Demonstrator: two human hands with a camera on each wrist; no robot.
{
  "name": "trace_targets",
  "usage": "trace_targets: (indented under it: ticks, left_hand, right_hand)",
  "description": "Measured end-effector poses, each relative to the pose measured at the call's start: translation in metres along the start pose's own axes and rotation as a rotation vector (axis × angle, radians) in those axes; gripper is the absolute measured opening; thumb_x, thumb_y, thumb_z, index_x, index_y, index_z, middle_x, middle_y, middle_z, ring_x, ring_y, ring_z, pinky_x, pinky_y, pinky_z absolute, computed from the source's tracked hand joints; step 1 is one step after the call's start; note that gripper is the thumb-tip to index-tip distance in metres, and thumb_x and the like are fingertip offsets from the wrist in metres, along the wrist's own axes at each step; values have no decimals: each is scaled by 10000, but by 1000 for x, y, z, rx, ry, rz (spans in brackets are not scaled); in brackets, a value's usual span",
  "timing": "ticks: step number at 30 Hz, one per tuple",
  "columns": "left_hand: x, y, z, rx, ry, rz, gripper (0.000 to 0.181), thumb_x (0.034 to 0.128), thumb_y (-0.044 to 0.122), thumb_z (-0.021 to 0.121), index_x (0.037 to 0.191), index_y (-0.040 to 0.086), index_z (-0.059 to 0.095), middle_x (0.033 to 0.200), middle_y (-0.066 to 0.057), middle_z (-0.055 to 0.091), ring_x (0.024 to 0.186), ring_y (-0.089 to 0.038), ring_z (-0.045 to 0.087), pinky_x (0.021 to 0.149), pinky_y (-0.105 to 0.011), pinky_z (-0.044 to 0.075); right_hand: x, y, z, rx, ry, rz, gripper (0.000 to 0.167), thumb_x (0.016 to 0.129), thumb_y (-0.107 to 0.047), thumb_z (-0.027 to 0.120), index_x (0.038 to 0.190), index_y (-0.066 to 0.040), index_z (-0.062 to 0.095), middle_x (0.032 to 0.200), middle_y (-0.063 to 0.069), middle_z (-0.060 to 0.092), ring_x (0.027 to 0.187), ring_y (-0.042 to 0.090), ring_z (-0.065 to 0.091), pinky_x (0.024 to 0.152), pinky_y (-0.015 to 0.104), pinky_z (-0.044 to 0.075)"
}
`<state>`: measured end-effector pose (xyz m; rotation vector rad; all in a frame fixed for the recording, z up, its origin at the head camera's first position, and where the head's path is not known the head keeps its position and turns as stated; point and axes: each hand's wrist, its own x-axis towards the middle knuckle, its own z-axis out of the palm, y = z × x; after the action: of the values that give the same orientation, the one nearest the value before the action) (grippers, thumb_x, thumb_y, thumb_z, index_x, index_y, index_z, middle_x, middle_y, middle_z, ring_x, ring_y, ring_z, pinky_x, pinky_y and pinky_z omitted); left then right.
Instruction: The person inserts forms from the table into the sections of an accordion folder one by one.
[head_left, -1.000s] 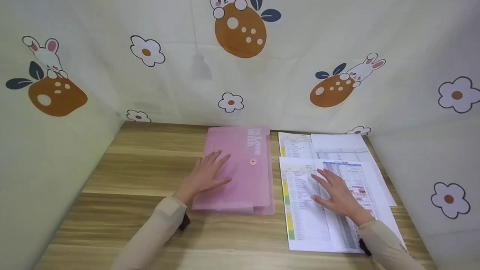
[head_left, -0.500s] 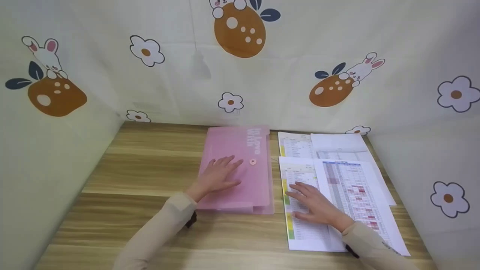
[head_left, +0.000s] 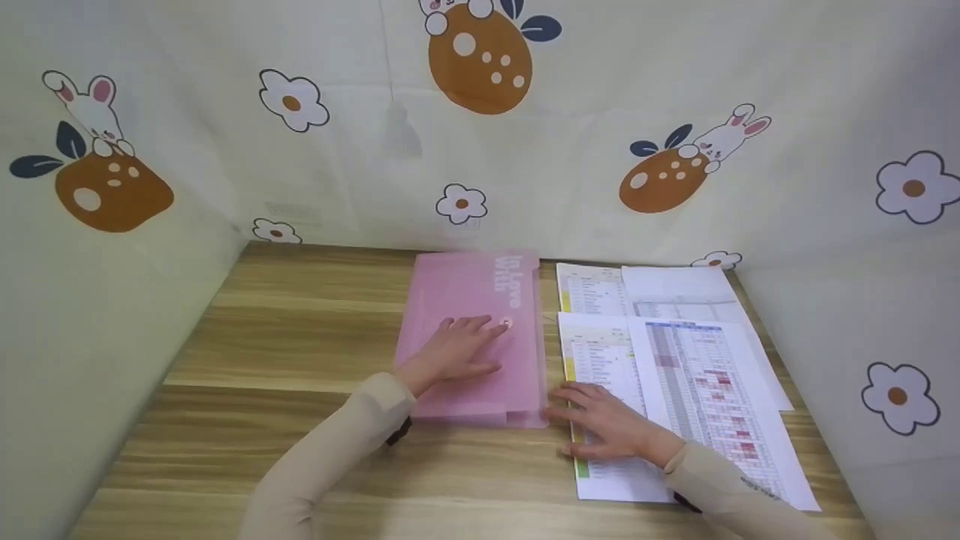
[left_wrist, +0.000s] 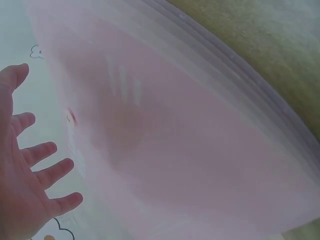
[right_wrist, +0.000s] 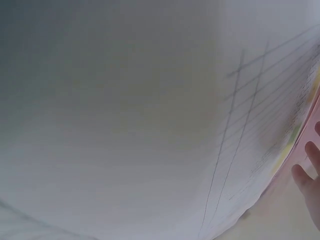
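A pink translucent file folder with a round button and white lettering lies flat near the middle of the table. Over it my left hand hovers with spread fingers. In the left wrist view that hand looks apart from the folder, whose layered edge shows. My right hand, fingers loosely spread, is over the left edge of a printed table sheet. A second printed sheet overlaps it on the right. From the right wrist view, I cannot tell whether the fingertips touch paper.
More printed sheets and a mostly white one lie behind, partly covered by the front papers. The wood-grain table ends at a pale cloth backdrop with printed rabbits, oranges and flowers, which stands on three sides.
My left hand has moved right across the folder toward its button. My right hand has gone left and nearer to me, from the middle of the sheets to their left edge.
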<state>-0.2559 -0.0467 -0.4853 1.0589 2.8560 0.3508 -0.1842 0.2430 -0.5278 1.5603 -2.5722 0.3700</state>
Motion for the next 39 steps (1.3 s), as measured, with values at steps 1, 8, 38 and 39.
trace_targets:
  ticks: [1,8,38,39]
  left_hand:
    - [2,1,0,5,-6,2,667,831,518,469,1391,213,273,1378,-114,292,1224,-299,280,919,-543,207]
    - [13,7,2,39,-24,2,663,834,536,445,1383,200,290,1380,-100,292,1222,-289,284,926,-518,217]
    - [65,53,14,245,-85,-197,819,728,735,362,1286,140,439,1232,-104,433,1057,-313,424,839,-466,340]
    - [65,54,14,255,-82,-200,812,723,731,380,1267,133,458,1204,-103,447,1034,-304,433,825,-456,349]
  right_hand:
    - [0,-1,0,2,-8,-2,551,780,-446,593,1248,-170,504,1259,99,442,1170,312,352,895,476,291]
    - [3,-3,4,-3,-61,-27,520,807,-459,549,1249,-190,497,1300,87,404,1190,306,322,889,476,291]
    - [2,-6,6,5,-94,-9,539,807,-480,534,1263,-197,490,1305,92,404,1195,303,324,882,481,306]
    - [2,-6,6,6,-94,-9,540,806,-480,535,1264,-196,489,1305,90,403,1194,303,325,881,482,306]
